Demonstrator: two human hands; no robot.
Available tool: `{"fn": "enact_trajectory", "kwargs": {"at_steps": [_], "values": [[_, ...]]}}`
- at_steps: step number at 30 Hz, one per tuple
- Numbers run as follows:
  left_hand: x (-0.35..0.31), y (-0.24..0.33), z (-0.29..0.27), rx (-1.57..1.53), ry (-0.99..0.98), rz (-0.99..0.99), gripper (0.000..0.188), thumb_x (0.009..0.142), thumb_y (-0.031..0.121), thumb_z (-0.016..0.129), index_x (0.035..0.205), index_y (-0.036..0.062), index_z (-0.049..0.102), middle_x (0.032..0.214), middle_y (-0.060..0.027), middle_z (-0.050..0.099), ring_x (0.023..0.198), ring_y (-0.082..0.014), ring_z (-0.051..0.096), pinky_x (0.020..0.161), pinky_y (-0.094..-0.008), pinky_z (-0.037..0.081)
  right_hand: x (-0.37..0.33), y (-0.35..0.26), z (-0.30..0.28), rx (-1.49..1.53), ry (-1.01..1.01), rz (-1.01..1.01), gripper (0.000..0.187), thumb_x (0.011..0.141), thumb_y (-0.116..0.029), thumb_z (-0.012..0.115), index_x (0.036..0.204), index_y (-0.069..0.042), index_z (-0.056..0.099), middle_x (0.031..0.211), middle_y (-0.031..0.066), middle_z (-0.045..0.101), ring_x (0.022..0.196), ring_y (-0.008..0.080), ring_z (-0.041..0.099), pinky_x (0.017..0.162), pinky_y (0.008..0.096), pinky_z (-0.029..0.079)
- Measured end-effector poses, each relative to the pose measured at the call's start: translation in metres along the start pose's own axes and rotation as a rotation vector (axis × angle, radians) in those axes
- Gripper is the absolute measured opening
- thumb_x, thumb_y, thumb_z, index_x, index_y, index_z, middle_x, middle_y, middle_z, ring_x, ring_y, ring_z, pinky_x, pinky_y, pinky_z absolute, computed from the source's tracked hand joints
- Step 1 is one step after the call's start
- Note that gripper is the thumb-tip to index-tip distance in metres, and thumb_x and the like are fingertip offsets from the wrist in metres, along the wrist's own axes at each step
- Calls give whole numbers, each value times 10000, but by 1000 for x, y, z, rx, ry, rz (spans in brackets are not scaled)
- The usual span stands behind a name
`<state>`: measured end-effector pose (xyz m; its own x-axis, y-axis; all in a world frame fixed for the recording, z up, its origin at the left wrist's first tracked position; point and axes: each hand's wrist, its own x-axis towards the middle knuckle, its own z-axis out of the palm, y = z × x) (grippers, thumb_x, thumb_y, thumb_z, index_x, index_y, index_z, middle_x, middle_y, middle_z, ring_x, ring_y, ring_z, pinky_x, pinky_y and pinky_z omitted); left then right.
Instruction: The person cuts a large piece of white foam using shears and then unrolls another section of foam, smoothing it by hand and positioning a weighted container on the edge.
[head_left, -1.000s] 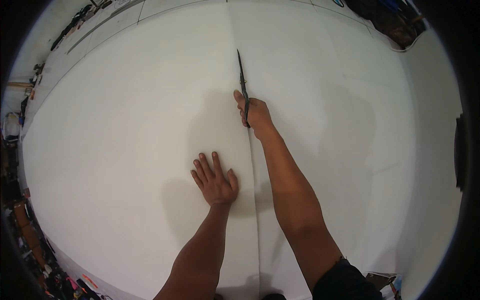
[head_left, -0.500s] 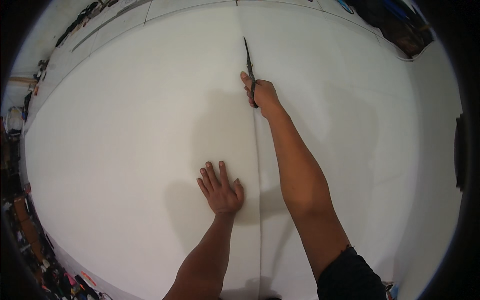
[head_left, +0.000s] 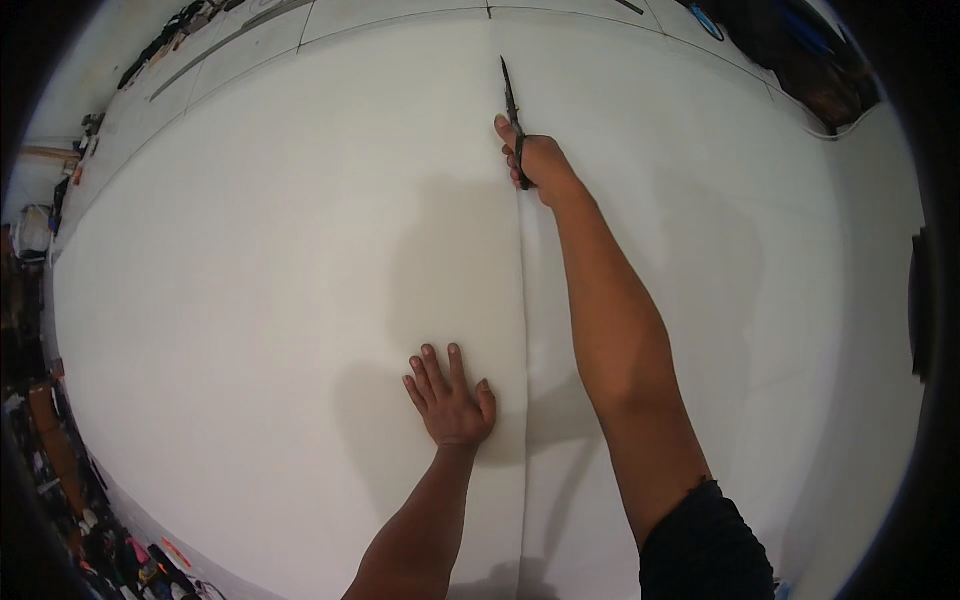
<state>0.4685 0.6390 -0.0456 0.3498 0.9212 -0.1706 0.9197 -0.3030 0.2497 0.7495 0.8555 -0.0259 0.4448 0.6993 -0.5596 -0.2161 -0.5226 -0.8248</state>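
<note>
A large white sheet (head_left: pixel 250 280), whether cloth, foam or paper I cannot tell, is spread flat in front of me. My right hand (head_left: pixel 543 165) reaches far forward, wrapped around the handles of black scissors (head_left: pixel 509 90). Their blades point away from me, near the far edge of the sheet. Behind them a straight cut edge (head_left: pixel 524 300) runs back toward me, with another white surface (head_left: pixel 700 330) to its right. Left of that edge, my left hand (head_left: pixel 457 412) lies flat on the sheet, fingers spread and holding nothing.
A long grey strip (head_left: pixel 230 50) lies beyond the sheet at the far left. At the far right are a blue loop-shaped thing (head_left: pixel 706 22) and a dark bundle (head_left: pixel 800 70). Mixed clutter (head_left: pixel 110 545) lines the left side, with brown box-like items (head_left: pixel 52 440) among it.
My right hand has moved farther forward with the scissors, and the cut edge now reaches farther along. The left hand stays flat on the sheet; the view has shifted slightly.
</note>
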Motion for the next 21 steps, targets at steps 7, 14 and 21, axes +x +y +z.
{"fn": "enact_trajectory", "kwargs": {"at_steps": [7,14,21], "values": [[2,4,-3,-4,0,15,686,819,325,481,1427,61,303,1493,-254,159,1392,-438,95,1114,-568,48,42,-41,-8,74,-97,73,644,694,-730,631,727,-101,497,598,-20,441,507,98,445,503,235,420],[1,-1,0,5,17,15,678,812,324,480,1405,32,333,1477,-281,180,1381,-458,117,1107,-580,62,53,-41,-4,8,-105,-16,614,720,-673,657,764,-79,509,615,-9,439,514,111,452,476,276,419],[1,0,5,-5,28,20,668,811,329,469,1395,27,350,1464,-292,207,1378,-463,130,1101,-593,62,86,-85,-3,52,-43,45,615,694,-691,670,732,-97,514,610,-14,447,525,99,446,489,248,422]]}}
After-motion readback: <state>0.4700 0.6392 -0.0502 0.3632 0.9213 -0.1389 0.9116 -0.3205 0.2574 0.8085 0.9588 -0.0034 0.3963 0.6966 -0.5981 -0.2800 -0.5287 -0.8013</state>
